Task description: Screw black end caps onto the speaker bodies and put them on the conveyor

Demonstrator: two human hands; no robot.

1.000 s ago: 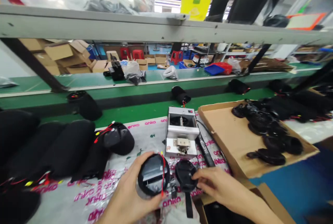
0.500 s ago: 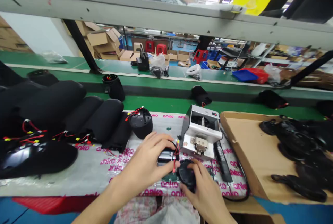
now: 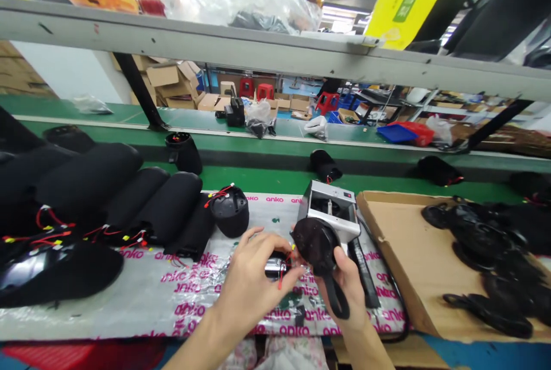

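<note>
My left hand (image 3: 252,278) covers a black speaker body (image 3: 275,267) lying on the printed plastic sheet, its red and yellow wires (image 3: 284,267) showing past my fingers. My right hand (image 3: 346,287) holds up a round black end cap (image 3: 314,244) with a strap loop (image 3: 336,301) hanging from it, just right of the speaker body. Behind the cap stands a small silver metal fixture (image 3: 333,212).
Several black speaker bodies (image 3: 129,203) with coloured wires lie in a row at the left. A cardboard tray (image 3: 400,255) at the right holds several black end caps (image 3: 491,255). A green conveyor belt (image 3: 267,178) carries more black parts. A grey shelf rail (image 3: 275,57) runs overhead.
My right hand has lifted the end cap off the sheet and turned it upright. My left hand has laid the speaker body down and covers it. The view has shifted left.
</note>
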